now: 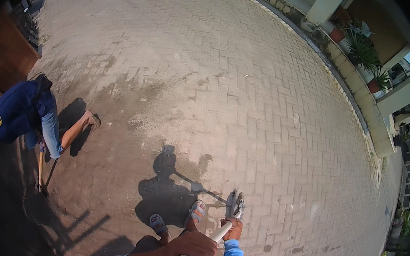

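A white plastic pipe (221, 232) runs away from me at the lower middle, its hollow near end facing up. My left hand (196, 251) wraps round the pipe close to this open end. Farther along, my right hand (233, 228) grips the same pipe from the right. At its far end is a small grey, flattened head (240, 204), close to the paving; I cannot tell its exact kind or whether it touches the ground. My sandalled feet (197, 209) stand to the left of the pipe.
A co-worker in a dark blue vest (19, 107) bends down at the left, with a wooden handle (41, 168) below their arms. Block paving (270, 111) spreads ahead, with dark loose soil (100, 165) on its left part. Potted plants (362, 50) line a low wall at the right.
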The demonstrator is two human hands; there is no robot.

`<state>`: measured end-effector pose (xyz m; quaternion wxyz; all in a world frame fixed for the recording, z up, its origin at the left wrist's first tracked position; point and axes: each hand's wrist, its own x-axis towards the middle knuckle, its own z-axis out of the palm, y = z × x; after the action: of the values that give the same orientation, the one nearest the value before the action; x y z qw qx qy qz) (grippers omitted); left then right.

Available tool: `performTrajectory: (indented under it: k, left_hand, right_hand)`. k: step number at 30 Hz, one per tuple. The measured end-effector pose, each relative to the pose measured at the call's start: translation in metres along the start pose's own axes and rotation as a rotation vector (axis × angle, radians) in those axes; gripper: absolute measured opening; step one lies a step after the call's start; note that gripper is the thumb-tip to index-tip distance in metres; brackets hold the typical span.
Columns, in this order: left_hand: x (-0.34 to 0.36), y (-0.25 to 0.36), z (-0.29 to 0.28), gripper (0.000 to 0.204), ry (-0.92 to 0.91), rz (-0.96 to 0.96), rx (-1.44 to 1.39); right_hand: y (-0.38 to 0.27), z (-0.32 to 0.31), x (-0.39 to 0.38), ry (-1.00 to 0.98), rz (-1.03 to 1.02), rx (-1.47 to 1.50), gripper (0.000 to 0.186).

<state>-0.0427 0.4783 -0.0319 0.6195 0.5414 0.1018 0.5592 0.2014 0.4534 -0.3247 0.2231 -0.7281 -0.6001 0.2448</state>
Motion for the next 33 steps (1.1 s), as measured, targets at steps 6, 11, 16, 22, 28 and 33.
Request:
performTrajectory:
  k: [6, 11, 16, 22, 28, 33]
  left_hand:
    - [0.008, -0.023, -0.034, 0.035, 0.051, -0.293, 0.328]
    - [0.034, 0.002, -0.042, 0.047, 0.401, -0.344, 0.529]
    - [0.032, 0.060, -0.046, 0.051, 0.533, -0.266, 0.595]
    - [0.004, 0.102, -0.063, 0.042, 0.221, -0.248, 0.405]
    - [-0.092, 0.052, -0.072, 0.032, 0.273, -0.396, 0.521]
    - [-0.172, 0.133, -0.113, 0.029, 0.101, -0.152, 0.614]
  right_hand:
    - [0.093, 0.125, 0.073, -0.112, 0.114, -0.048, 0.024]
    - [-0.022, 0.245, 0.054, -0.466, 0.022, 0.267, 0.018]
    - [-0.098, 0.228, 0.054, -0.776, -0.171, 0.380, 0.019]
    - [-0.069, 0.136, 0.070, -0.573, -0.343, 0.143, 0.024]
    - [-0.015, 0.229, 0.042, -0.408, -0.140, 0.025, 0.025]
    - [-0.110, 0.369, -0.075, -0.700, -0.128, 0.131, 0.022]
